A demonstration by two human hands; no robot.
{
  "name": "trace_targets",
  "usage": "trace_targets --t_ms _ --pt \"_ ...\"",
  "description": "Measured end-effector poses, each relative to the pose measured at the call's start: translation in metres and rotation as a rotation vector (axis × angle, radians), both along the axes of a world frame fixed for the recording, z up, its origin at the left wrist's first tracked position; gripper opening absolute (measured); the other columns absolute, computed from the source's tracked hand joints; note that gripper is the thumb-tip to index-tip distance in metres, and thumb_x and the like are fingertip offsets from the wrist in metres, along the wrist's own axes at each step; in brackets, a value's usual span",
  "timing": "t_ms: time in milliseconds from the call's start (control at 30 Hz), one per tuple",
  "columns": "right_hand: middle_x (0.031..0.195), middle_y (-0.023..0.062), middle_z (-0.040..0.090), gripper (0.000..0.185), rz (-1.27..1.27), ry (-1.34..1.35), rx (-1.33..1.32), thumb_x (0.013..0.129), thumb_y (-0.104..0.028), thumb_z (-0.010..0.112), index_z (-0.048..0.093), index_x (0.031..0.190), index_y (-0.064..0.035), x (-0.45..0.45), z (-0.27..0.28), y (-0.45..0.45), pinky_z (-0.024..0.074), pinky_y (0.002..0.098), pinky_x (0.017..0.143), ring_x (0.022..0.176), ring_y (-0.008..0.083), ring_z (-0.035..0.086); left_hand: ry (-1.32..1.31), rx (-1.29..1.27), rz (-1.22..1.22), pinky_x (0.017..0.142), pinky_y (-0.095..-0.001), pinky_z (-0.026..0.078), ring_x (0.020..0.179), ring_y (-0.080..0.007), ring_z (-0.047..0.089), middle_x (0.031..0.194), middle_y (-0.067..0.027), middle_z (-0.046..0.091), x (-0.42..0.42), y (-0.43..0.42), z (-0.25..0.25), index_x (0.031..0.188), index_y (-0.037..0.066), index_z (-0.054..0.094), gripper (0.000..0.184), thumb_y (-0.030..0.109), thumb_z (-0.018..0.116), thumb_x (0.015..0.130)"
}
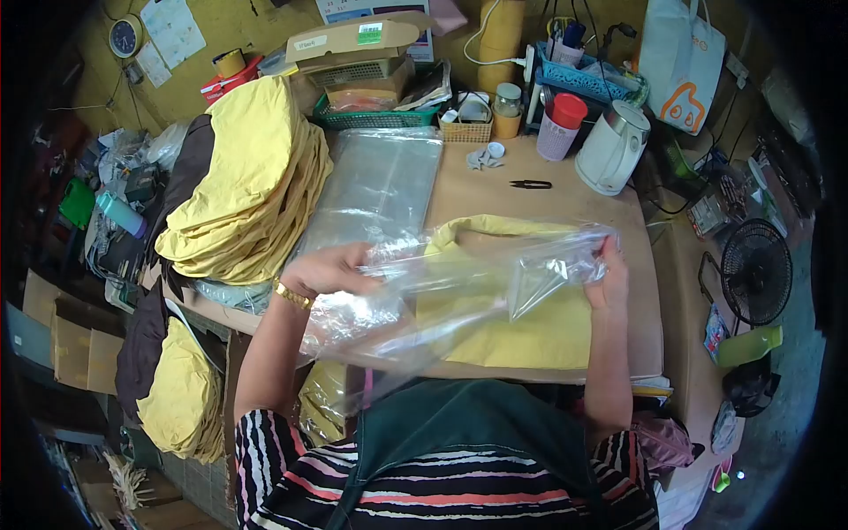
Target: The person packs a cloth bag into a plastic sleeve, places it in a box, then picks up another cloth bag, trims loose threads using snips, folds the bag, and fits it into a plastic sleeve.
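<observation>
A clear plastic bag (477,278) is stretched in the air between my two hands. My left hand (334,269), with a gold watch at the wrist, is closed on its left part. At the upper right corner, my right hand (608,274) grips the plastic between thumb and fingers. Beneath it a flat yellow cloth piece (521,344) lies on the table, with a strap-like loop at its far edge. The plastic covers part of this cloth. Left of it is a stack of flat clear plastic bags (375,181).
A tall pile of yellow cloth pieces (238,194) stands at the left. Black thread snips (531,185) lie at the back, near a white kettle (613,148) and a red-lidded cup (563,128). A black fan (756,272) stands at right.
</observation>
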State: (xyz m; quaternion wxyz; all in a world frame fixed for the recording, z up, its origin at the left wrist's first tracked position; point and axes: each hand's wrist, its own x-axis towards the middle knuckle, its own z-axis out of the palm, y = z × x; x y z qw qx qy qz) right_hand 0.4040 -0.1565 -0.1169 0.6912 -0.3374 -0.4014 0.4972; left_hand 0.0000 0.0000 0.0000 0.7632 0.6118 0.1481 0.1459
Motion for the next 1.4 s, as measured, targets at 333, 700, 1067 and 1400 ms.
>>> trace_targets --t_ms 333,700,1067,1400 --pt "0.075 0.0057 0.064 0.015 0.677 -0.913 -0.236 0.081 -0.019 0.069 0.062 0.083 -0.0068 -0.058 0.06 -0.018 0.0488 0.0335 0.066 0.067 0.0161 0.06 -0.194 -0.127 0.439 0.059 -0.0247 0.045 0.061 -0.0096 0.054 0.075 -0.0016 0.059 0.012 -0.015 -0.003 0.093 0.004 0.06 0.027 0.029 0.053 0.098" --pt "0.082 0.0116 0.067 0.025 0.659 0.242 0.024 0.083 -0.024 0.07 0.06 0.095 -0.004 -0.037 0.01 -0.01 0.053 0.0345 0.068 0.076 0.0202 0.064 -0.194 0.006 0.523 0.061 -0.0236 0.044 0.066 -0.009 0.055 0.073 -0.0015 0.062 0.008 -0.005 -0.018 0.085 0.007 0.065 0.019 0.022 0.057 0.095" --pt "0.096 0.0093 0.067 0.036 0.259 0.733 0.012 0.086 -0.029 0.067 0.061 0.112 -0.0058 -0.042 0.01 -0.01 0.0563 0.0425 0.068 0.088 0.0254 0.065 0.498 0.493 -0.248 0.053 -0.0242 0.039 0.059 -0.007 0.047 0.069 0.0003 0.055 0.002 -0.01 -0.043 0.103 0.002 0.063 0.03 0.03 0.052 0.098" --pt "0.081 0.0075 0.064 0.026 0.202 0.393 -0.097 0.089 -0.033 0.061 0.063 0.103 -0.0103 -0.044 0.004 -0.013 0.0518 0.0369 0.068 0.076 0.0173 0.062 0.02 -0.044 0.128 0.063 -0.0248 0.044 0.072 -0.0069 0.053 0.091 0.0007 0.063 -0.011 -0.017 -0.035 0.106 0.001 0.062 0.03 0.028 0.064 0.091"
